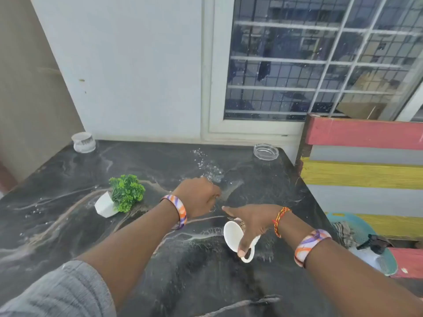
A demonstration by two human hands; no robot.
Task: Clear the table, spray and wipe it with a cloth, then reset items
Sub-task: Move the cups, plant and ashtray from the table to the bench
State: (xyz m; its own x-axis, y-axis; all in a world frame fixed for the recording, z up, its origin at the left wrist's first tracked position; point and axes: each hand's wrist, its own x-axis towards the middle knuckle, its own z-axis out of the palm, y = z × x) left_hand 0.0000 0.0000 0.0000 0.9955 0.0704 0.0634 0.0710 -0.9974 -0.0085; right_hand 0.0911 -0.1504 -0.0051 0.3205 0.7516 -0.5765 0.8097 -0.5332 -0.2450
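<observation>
The right hand (251, 221) tips a white cup (238, 242) above the marble surface (68, 225), its grip pinching the handle. The left hand (196, 195) hangs mid-surface, its grip curled closed over spilled droplets (208, 168).

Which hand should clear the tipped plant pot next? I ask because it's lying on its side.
Left, probably. The left hand is closed but seems to hold nothing, and it is nearer the plant pot. The right hand is already holding the tilted white cup.

Grey sleeve (57, 291), patterned wristbands (177, 210), red-yellow thread bracelet (280, 219).
</observation>
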